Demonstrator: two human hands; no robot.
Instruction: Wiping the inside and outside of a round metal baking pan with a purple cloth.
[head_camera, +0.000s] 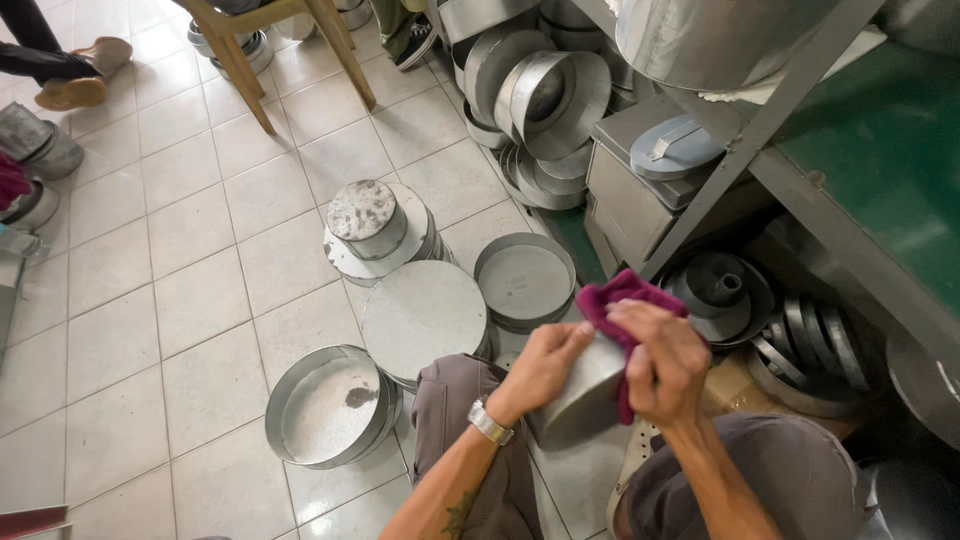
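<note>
The floor of pale square ceramic tiles (190, 230) was crowded with metalware, and a grey steel shelving frame (760, 130) with a green top stood at the right. Over the person's lap, the left hand (545, 365) cupped the near rim of a round, dull-grey sheet-metal baking tin (585, 395), fingers curled around its wall and holding it tilted. The right hand (665, 365) was closed on a crumpled magenta cloth (620, 295), pressing it against the tin's far edge. The step looked like wiping the rim; going on round would likely call for turning the tin within the left hand's hold. Just beyond the knees lay a flat matte metal disc (425, 312), a shallow empty round pan (525, 280), and a wider smudged ring pan (330, 405). A speckled upturned tin (365, 215) sat atop a stack.
</note>
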